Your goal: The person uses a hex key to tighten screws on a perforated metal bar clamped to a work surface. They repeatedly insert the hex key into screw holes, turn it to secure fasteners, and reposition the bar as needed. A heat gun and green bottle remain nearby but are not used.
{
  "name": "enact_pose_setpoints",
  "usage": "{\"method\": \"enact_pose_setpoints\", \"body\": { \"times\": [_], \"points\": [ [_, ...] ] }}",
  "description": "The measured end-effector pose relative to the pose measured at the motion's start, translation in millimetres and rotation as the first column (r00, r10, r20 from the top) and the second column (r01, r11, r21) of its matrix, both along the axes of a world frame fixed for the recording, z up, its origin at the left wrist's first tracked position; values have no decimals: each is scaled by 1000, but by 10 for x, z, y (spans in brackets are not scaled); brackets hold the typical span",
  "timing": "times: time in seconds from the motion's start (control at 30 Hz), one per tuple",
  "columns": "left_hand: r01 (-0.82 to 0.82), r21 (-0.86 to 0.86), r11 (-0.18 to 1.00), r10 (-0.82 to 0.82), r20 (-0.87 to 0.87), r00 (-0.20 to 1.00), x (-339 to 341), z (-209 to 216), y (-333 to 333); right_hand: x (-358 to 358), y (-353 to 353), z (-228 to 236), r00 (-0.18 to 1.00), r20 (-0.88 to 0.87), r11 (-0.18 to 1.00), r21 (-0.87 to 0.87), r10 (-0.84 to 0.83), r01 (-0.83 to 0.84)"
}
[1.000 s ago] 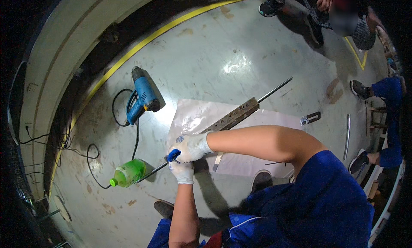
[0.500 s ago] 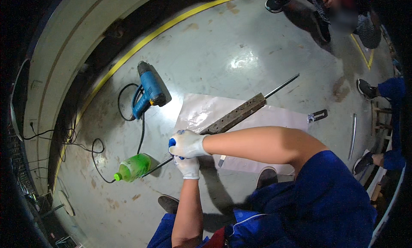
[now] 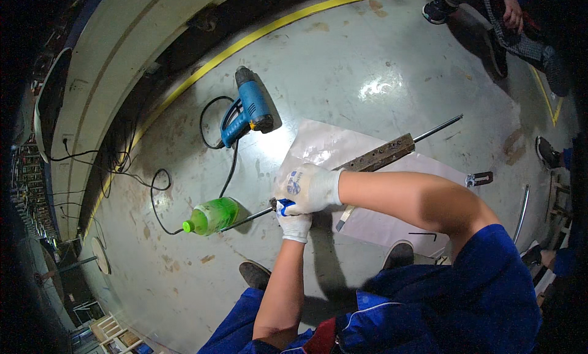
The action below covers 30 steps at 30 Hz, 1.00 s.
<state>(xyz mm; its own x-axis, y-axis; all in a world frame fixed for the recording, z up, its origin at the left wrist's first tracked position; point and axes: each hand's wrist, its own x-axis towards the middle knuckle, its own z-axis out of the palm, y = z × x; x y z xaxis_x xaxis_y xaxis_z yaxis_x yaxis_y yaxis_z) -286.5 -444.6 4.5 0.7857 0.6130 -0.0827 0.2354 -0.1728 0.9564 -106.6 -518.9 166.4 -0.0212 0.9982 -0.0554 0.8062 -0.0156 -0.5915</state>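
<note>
Both my hands wear white knit gloves and meet at the near-left end of a long, dark metal block [image 3: 380, 157] with holes along its face. A thin metal rod [image 3: 438, 127] sticks out of the block's far end. On the other side, a length of rod runs left from my hands towards a green bottle. My right hand [image 3: 312, 187] is closed over a small blue thing [image 3: 284, 206], whose kind I cannot make out. Just below it, my left hand [image 3: 295, 224] is closed at the rod, its fingertips partly hidden by the right.
A blue heat gun [image 3: 248, 106] with a black cord lies beyond the green bottle [image 3: 211, 217]. White sheeting [image 3: 422, 170] under the block carries a flat blade-like tool [image 3: 345, 218] and a hex key [image 3: 424, 234]. A slotted metal piece [image 3: 479, 179] and another rod [image 3: 522, 213] lie right. Other people are at right.
The whole view has shifted, so the floor things appear farther right. My hands remain together at the block's end. The hex key, hidden by my right arm before, now shows.
</note>
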Motion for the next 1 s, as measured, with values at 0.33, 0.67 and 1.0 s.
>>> {"method": "enact_pose_setpoints", "body": {
  "times": [0.33,0.67,1.0],
  "points": [
    [210,720,662,-79,-211,974,46,260,84,-85,-8,-189,338,-772,842,-474,-538,257],
    [136,568,811,-71,-135,988,150,448,-62,168,-129,36,944,-321,989,-146,-80,34],
    [233,563,793,9,-393,919,205,528,-169,-70,50,-71,886,-219,897,-275,-409,347]
  ]
}}
